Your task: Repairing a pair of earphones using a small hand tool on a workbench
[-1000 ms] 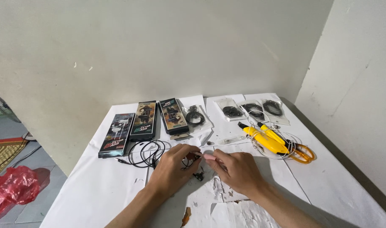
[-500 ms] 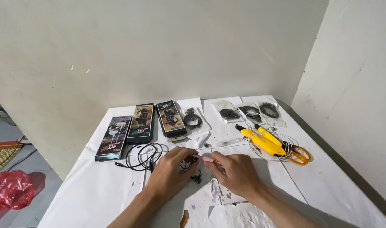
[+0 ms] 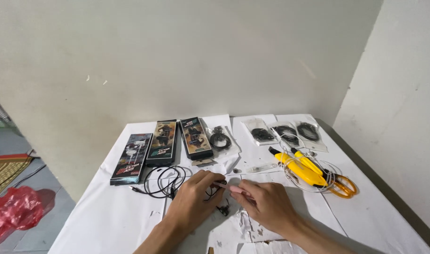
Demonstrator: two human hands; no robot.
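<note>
My left hand (image 3: 194, 197) and my right hand (image 3: 264, 203) meet over the middle of a white-covered table (image 3: 107, 216). Between their fingertips lies a thin pinkish stick-like tool (image 3: 230, 187), gripped by the right hand. The left hand's fingers pinch a small black earphone piece joined to a black cable (image 3: 162, 181) coiled just left of it. A small black part (image 3: 223, 210) rests on the table between the hands.
Three dark flat boxes (image 3: 163, 141) lie in a row at the back left. Clear bags with black cables (image 3: 283, 132) sit at the back right. Yellow utility knives (image 3: 302, 167), orange-handled scissors (image 3: 342, 186) and white wire lie to the right. A red plastic bag (image 3: 13, 209) is on the floor.
The camera has shifted slightly, so the table sits a little to the left. Both hands stay close together over the same spot with the small parts.
</note>
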